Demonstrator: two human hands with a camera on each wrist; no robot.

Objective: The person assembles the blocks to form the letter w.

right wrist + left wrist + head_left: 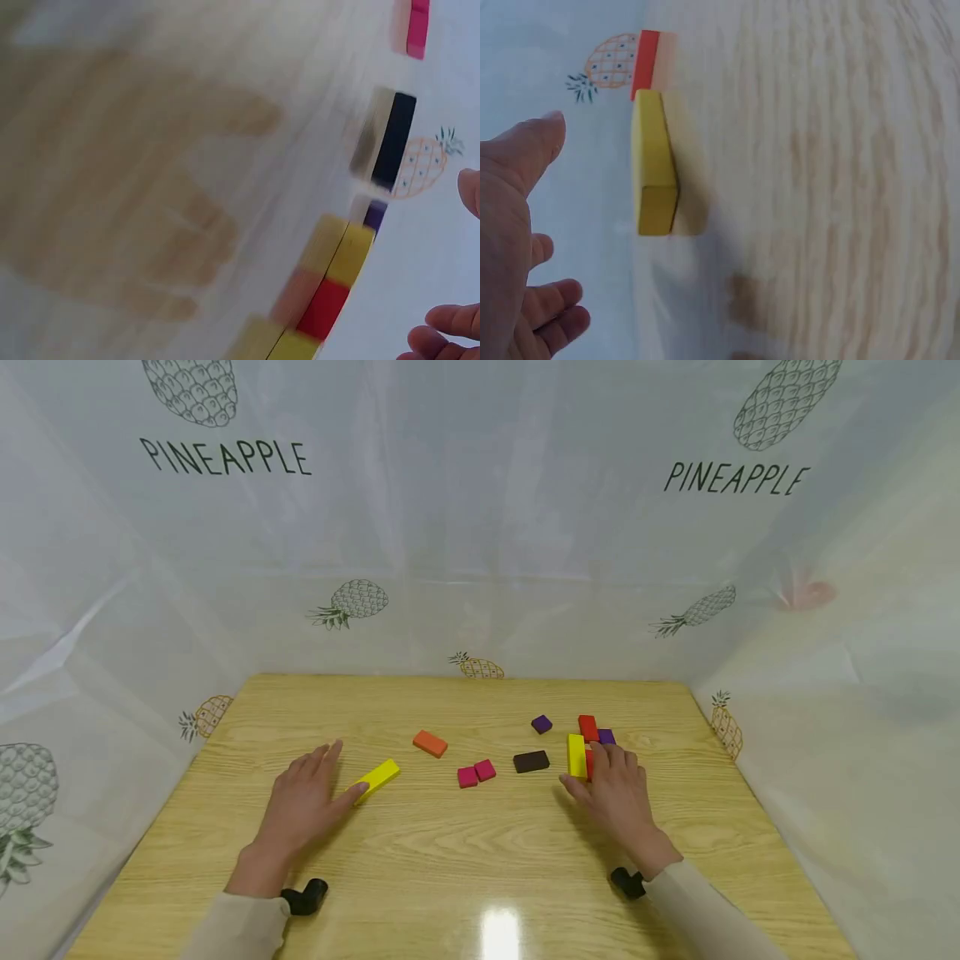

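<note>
My left hand [300, 802] hovers with spread fingers beside a long yellow block [382, 774]. The left wrist view shows a gap between that hand and the block. Over on the right, my right hand [618, 789] is above a cluster of blocks, its fingers loosely extended. This cluster has an upright-looking yellow block [576, 756], a red block [588, 727] and a purple block [607, 737]. Another red piece [324, 309] and a second yellow piece [292, 348] appear in the right wrist view; the hand partly hides them from the head. Neither hand holds anything.
Between the hands lie an orange block [430, 743], two pink squares [467, 777], a dark brown block [531, 762] and a small purple block [542, 724]. The wooden table [465, 860] is bounded by a hanging pineapple-print sheet [480, 543] at the back and sides.
</note>
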